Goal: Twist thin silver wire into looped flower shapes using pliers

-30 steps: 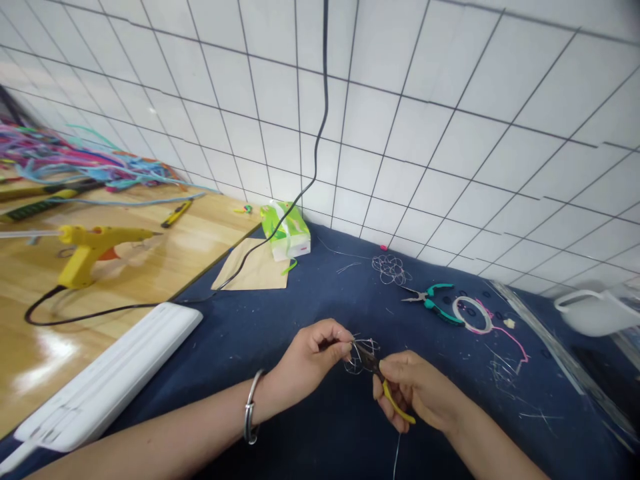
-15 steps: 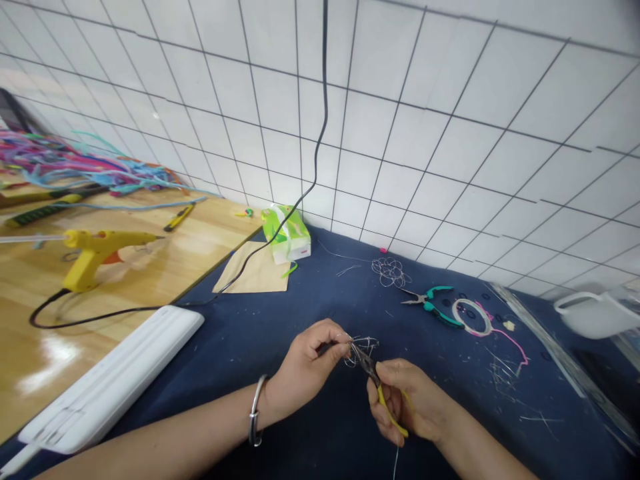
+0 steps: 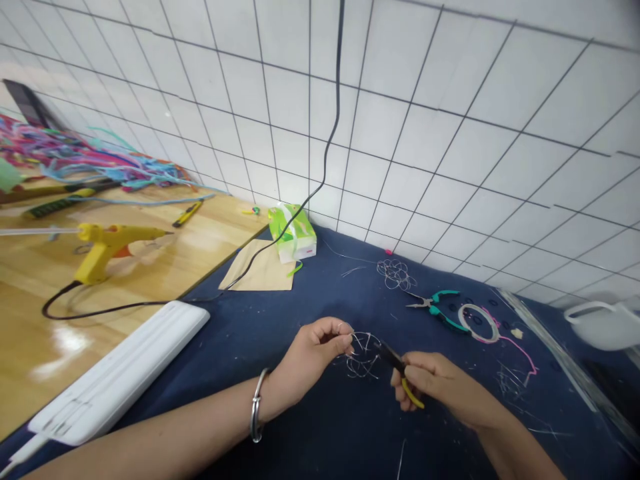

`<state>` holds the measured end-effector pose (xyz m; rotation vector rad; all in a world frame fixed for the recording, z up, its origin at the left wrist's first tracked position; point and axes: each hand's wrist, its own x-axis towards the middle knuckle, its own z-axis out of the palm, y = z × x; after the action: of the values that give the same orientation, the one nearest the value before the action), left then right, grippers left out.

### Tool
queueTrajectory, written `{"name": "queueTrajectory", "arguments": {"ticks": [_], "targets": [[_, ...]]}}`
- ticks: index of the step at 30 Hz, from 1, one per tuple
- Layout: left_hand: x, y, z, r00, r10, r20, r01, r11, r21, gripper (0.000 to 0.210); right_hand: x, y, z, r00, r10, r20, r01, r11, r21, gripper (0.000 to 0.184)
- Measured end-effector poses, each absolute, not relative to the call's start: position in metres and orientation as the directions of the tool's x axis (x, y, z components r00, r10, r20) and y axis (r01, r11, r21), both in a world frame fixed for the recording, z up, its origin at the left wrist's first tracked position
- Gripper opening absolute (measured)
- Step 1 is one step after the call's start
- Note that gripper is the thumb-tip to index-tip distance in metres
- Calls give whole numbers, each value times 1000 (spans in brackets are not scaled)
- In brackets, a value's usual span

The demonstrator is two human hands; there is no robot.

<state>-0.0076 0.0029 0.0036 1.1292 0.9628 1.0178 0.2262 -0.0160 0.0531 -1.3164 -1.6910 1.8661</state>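
Observation:
Between thumb and fingers, my left hand [image 3: 316,353] pinches a small looped frame of thin silver wire [image 3: 364,363] above the dark blue mat [image 3: 280,413]. A silver bangle [image 3: 257,408] circles that wrist. Yellow-handled pliers [image 3: 397,363] sit in my right hand [image 3: 437,381], their dark jaws pointing up and left at the wire frame's right edge. Whether the jaw tips touch the wire I cannot tell. Behind my right hand lie teal-handled pliers [image 3: 439,310], with a tangled wire coil [image 3: 395,274] farther back.
Left, a yellow glue gun [image 3: 103,248] lies on a wooden board near a white power strip [image 3: 120,373]. A tissue pack [image 3: 294,233] stands by the tiled wall. A white spool ring [image 3: 479,323], wire scraps [image 3: 510,381] and a white cup [image 3: 603,321] are at right.
The pliers have drawn away rightward from my left fingertips, with my right hand moving right. The wire frame shows more openly now. The camera view has shifted slightly.

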Motion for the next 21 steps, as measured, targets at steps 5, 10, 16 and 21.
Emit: {"name": "queueTrajectory", "arguments": {"ticks": [5, 10, 16, 21], "targets": [[-7, 2, 3, 343, 925, -162, -292, 269, 918, 12, 234, -4, 37, -163, 984, -74, 786, 84, -612, 35], [-5, 0, 4, 395, 900, -184, -306, 317, 898, 10, 239, 6, 7, -280, 926, 252, 941, 317, -118, 28], [-2, -2, 5, 429, 883, -192, -292, 336, 895, 10, 222, -10, 17, -416, 820, 393, 806, 533, -258, 29], [1, -5, 6, 450, 871, -197, -267, 341, 901, 10, 200, -31, 20, -489, 748, 449, 726, 635, -266, 62]]}}
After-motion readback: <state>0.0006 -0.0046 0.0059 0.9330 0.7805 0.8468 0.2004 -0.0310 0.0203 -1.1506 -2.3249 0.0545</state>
